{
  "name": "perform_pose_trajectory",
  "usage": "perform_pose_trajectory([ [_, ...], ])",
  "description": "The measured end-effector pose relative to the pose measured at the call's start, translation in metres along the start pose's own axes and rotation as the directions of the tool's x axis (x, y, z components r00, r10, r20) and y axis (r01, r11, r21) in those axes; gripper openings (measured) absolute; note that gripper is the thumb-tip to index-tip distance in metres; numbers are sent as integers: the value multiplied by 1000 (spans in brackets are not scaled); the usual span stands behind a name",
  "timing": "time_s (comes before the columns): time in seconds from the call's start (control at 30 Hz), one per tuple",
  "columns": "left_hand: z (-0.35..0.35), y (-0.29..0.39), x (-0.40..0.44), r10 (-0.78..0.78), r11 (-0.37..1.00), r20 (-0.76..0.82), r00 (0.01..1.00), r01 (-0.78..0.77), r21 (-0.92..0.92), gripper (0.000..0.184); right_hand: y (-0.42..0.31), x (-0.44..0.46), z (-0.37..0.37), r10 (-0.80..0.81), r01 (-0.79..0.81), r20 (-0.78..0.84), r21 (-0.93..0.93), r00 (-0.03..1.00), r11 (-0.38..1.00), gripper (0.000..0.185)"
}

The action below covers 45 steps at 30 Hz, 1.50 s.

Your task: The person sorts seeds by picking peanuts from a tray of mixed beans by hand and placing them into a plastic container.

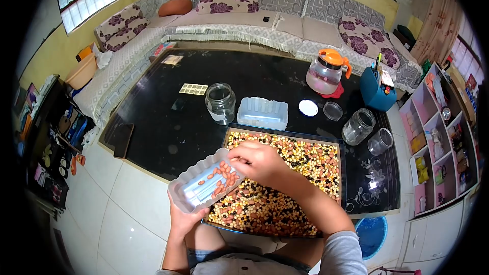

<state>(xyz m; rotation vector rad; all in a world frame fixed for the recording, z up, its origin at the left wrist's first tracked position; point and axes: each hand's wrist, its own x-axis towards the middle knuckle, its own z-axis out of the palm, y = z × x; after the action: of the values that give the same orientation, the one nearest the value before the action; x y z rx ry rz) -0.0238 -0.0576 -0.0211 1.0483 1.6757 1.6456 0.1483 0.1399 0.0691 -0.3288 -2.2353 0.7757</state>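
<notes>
My left hand grips a clear plastic container from below, tilted over the left edge of a tray. Several reddish peanuts lie inside it, mostly toward its right end. Over that end, my right hand has its fingers curled together; whatever they hold is hidden. Beneath my right forearm, the shallow tray is filled with a mix of yellow corn kernels, black beans and peanuts.
Behind the tray on the black table are a second plastic container, an open glass jar, another jar, a glass cup, lids and an orange-lidded pitcher. A phone lies left.
</notes>
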Motion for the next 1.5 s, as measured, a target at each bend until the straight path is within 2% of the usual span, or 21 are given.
perform_pose_trajectory([
  [0.1,1,1,0,3,1000,4,1000,-3,-19,96,-1,0,1,-70,69,-5,-23,998,997,12],
  [0.17,0,1,0,0,999,5,1000,0,-33,96,15,-6,-8,153,-154,-14,-27,988,988,15],
  [0.27,0,2,0,5,1000,8,1000,-5,-4,96,53,-20,-18,391,-387,-22,-203,920,899,19],
  [0.3,0,3,0,-5,1000,12,1000,5,-19,96,69,-28,-18,389,-385,-21,-204,921,900,19],
  [0.37,1,3,0,-13,999,13,1000,14,-32,96,97,-44,-12,403,-372,-22,-436,915,820,21],
  [0.4,1,2,0,-8,999,8,1000,8,-36,95,102,-48,-11,401,-369,-21,-435,916,821,21],
  [0.47,1,2,0,-4,999,3,1000,4,-39,95,106,-53,-10,532,-460,38,-454,846,763,23],
  [0.53,0,3,-1,-12,1000,1,1000,12,14,94,109,-55,-10,530,-458,43,-449,847,767,25],
  [0.63,0,5,0,-12,1000,11,1000,12,10,93,122,-61,-7,448,-394,18,-449,894,802,22],
  [0.87,-1,2,0,0,1000,17,1000,1,-20,92,115,-57,-11,490,-413,33,-492,871,767,15],
  [0.97,-1,1,0,12,1000,13,1000,-12,21,92,85,-41,-17,436,-409,-44,-441,899,799,13],
  [1.07,0,1,-1,-12,1000,6,1000,12,-8,93,35,-12,-17,243,-259,-107,-164,964,952,16],
  [1.13,1,2,0,-12,999,3,1000,12,-33,93,16,-4,-6,87,-97,-86,-123,993,988,16],
  [1.17,1,2,0,-10,999,1,1000,10,-32,93,8,-1,2,84,-94,-86,-123,993,988,16],
  [1.23,1,3,0,-3,1000,9,1000,3,-29,92,-2,1,14,-89,87,-18,-87,996,992,16],
  [1.37,-1,-1,0,5,1000,14,1000,-5,-30,92,2,-8,5,-74,69,-47,-104,996,992,16],
  [1.43,0,2,-1,-7,1000,14,1000,7,-11,93,21,-20,-15,210,-212,-51,-44,976,976,18],
  [1.5,0,3,-1,-3,1000,11,1000,4,-16,93,44,-36,-34,398,-406,-82,-219,914,887,18],
])
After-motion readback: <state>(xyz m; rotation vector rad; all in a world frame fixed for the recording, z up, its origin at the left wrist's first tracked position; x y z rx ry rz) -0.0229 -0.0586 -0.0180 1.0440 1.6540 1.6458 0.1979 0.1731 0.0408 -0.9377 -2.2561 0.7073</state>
